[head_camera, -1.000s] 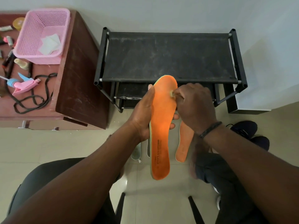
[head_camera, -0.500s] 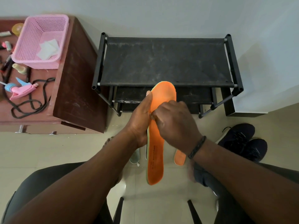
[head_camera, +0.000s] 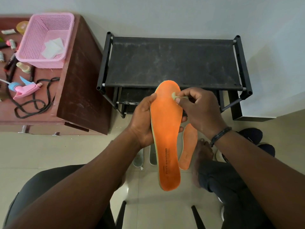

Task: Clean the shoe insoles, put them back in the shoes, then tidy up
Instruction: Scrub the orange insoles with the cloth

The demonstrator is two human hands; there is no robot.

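Black shoe rack [head_camera: 173,63]: top shelf bare, open from above. Wooden cabinet [head_camera: 79,90] stands just left of it, narrow gap between. Pink basket [head_camera: 44,42], spray bottle [head_camera: 24,89] and black cord [head_camera: 33,104] crowd the cabinet top. Floor below: second orange insole [head_camera: 188,146], dark shoes [head_camera: 254,138] at right, bare tile near left.

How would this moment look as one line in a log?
left hand: holds orange insole | right hand: pinches small wipe on toe end | second insole: on floor

Basket [head_camera: 41,37] sits on the cabinet [head_camera: 79,90], left of the rack [head_camera: 173,63]; second insole [head_camera: 188,146] lies on the floor before it, shoes [head_camera: 254,136] right.
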